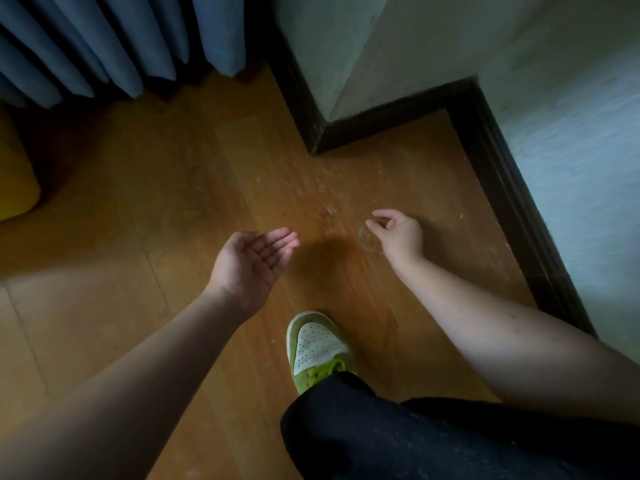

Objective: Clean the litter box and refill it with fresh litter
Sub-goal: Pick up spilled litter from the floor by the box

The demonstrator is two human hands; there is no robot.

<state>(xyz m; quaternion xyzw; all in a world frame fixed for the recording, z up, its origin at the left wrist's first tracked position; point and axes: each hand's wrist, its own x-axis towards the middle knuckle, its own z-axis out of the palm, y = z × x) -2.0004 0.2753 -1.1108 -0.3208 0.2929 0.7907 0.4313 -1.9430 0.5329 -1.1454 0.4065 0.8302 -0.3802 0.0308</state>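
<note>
Wooden floor is carrying pale litter crumbs near the baseboard; no box is showing. Left hand is cupped wide, right hand fingers are pinching narrow. Crumbs probably are light and brittle, so pinch gently.

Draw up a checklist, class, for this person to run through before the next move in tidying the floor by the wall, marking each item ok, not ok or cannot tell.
1. Left hand free, palm up and cupped: ok.
2. Right hand pinching a grain: cannot tell.
3. Floor free of pale specks: not ok.
4. Litter box in view: not ok.
5. Green shoe off the specks: ok.
</note>
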